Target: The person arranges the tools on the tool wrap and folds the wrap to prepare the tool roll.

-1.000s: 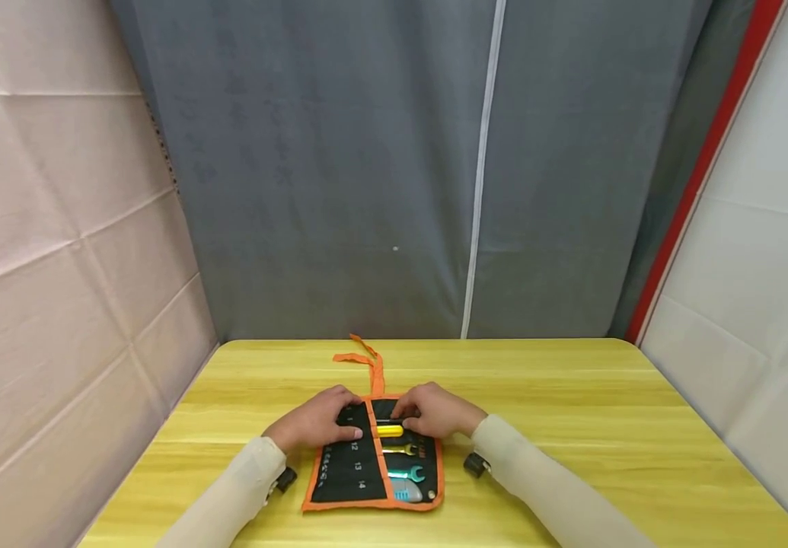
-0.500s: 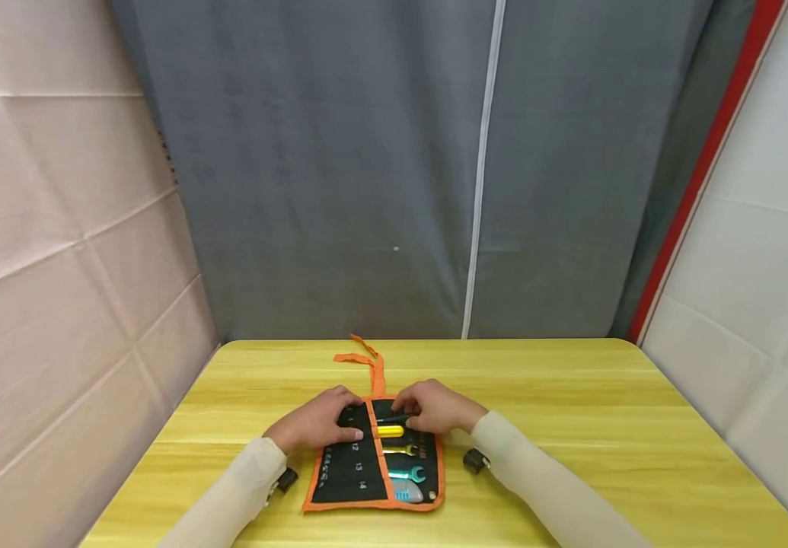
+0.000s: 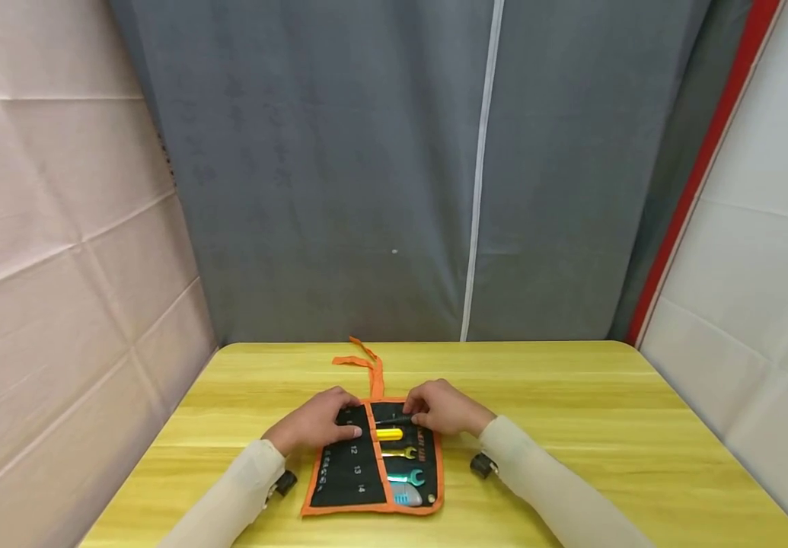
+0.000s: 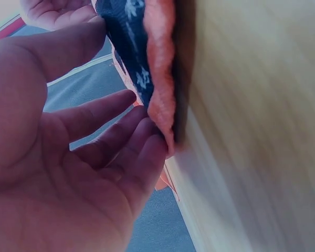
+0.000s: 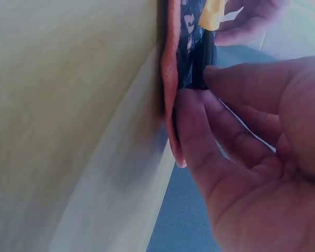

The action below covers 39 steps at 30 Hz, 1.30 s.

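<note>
A black tool pouch (image 3: 342, 478) with orange trim lies unrolled on the table, numbers printed on its pockets. My left hand (image 3: 318, 421) rests on its upper left part, thumb on the pocket panel and fingers at the edge. In the right wrist view, my right hand (image 5: 252, 142) pinches a slim black-handled tool (image 5: 206, 55) between thumb and fingers. That tool lies across the pouch's upper right part, its left end at the pocket opening; its exact kind is unclear. Below it, a yellow handle (image 3: 390, 434), a gold wrench (image 3: 403, 453) and a teal wrench (image 3: 413, 478) stick out of pockets.
A grey and blue handle (image 3: 406, 495) shows in the lowest pocket. Orange ties (image 3: 376, 373) extend from the pouch toward the back of the wooden table (image 3: 558, 426). A grey curtain (image 3: 339, 190) hangs behind, with pale walls on both sides.
My right hand has shifted slightly to the right with the black-handled tool, and more of the tool now shows outside the pocket. The left hand stays in place.
</note>
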{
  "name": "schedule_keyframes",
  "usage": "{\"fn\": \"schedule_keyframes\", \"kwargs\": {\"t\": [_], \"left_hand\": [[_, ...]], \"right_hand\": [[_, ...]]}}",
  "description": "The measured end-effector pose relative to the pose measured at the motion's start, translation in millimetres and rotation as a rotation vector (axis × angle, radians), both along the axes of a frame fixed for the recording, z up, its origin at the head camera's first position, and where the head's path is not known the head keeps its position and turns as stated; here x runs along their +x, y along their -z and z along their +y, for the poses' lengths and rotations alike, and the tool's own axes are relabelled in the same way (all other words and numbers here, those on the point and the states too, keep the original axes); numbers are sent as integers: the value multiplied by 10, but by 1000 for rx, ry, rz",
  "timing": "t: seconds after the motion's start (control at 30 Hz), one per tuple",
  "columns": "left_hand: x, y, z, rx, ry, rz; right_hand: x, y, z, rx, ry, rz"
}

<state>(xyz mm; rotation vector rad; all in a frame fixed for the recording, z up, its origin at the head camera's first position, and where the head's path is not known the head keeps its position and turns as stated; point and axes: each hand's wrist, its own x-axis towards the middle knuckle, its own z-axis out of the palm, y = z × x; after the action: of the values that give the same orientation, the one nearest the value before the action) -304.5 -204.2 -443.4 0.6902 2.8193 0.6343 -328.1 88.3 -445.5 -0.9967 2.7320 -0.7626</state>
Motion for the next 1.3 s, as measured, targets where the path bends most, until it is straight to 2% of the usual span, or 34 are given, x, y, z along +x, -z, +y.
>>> {"fn": "schedule_keyframes", "kwargs": {"t": [0.4,0.7,0.97,1.3], "left_hand": [[-11,-5,18,0,1,-15],[-21,13,24,0,20,6],[-44,45,15,7,34,12],[-71,33,13,8,32,5]], "right_hand": [[-33,26,-90,-10,-26,17],[-33,0,-257,23,-17,11],[-38,8,-400,33,-50,71],[-83,6,-531,8,-61,72]]}}
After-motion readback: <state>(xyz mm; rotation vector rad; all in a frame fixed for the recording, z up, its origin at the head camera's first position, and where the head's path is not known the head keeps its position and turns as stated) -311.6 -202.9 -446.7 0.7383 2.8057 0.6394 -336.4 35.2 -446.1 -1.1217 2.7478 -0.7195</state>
